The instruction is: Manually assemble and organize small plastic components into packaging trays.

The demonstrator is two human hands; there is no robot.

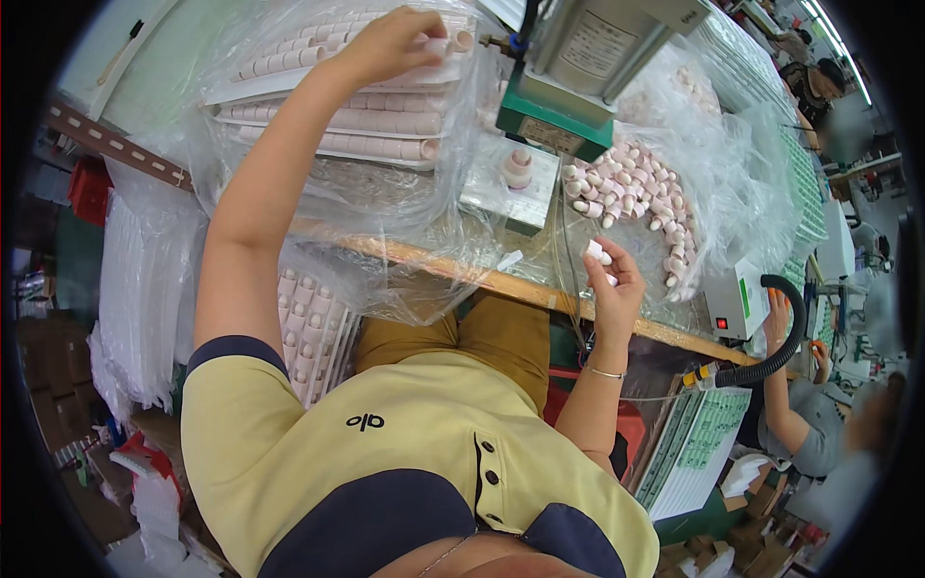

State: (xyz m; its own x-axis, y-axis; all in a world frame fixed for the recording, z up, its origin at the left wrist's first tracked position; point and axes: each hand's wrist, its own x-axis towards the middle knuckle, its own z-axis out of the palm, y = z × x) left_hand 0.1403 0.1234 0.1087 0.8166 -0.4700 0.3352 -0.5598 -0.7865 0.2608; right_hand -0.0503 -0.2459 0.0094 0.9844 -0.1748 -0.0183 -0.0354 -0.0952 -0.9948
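At the far side of the bench, my left hand is closed at the end of a row of pale pink cylinders, its fingers around one of them. Several such rows lie on white trays inside clear plastic. My right hand, nearer me, pinches a small white-and-pink piece; another white bit shows between its lower fingers. Between the hands, a pale pink cylindrical part stands upright on a metal block. Above that block hangs a press with a green lower body.
A heap of white-and-pink pieces lies right of the press, beside crumpled clear plastic. A white box with a red switch and a black hose stand further right. Co-workers sit at the right. The bench has a wooden front edge.
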